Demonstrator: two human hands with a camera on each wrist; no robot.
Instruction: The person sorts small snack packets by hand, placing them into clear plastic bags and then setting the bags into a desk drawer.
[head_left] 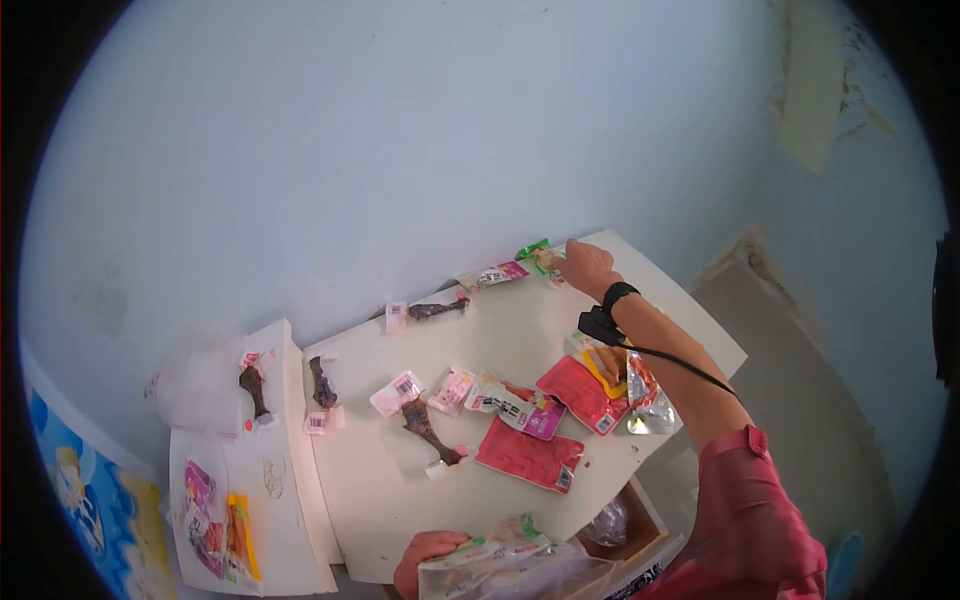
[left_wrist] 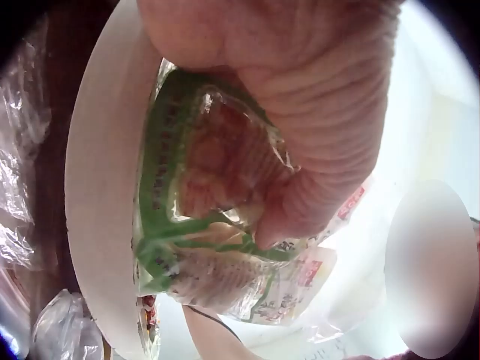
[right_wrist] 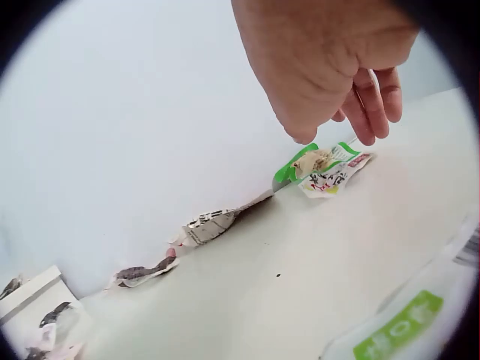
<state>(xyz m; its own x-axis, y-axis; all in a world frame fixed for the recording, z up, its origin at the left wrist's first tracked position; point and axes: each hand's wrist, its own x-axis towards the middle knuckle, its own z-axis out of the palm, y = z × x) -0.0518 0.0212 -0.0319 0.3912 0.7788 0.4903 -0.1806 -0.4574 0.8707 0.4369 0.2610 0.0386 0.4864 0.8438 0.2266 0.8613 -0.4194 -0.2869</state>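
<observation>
From the head view I see the right hand (head_left: 588, 268) by a green packet (head_left: 541, 257) at the table's (head_left: 360, 490) wall edge, with bare surface in front; the left hand (head_left: 428, 553) is at the near edge, cut off. Left wrist: it grips bagged packets (left_wrist: 225, 157), thumb over them, fingers hidden. Right wrist: the fingers are loosely extended above the green packet; contact I can't tell.

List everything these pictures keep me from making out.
Drawer contents: head view, partly hidden by the tabletop.
Small print on the red packets: head view, too small.
Fine lettering on the packet in the left hand: left wrist view, blurred.
Right hand touching the green-trimmed packet or not: right wrist view, any gap too small.
</observation>
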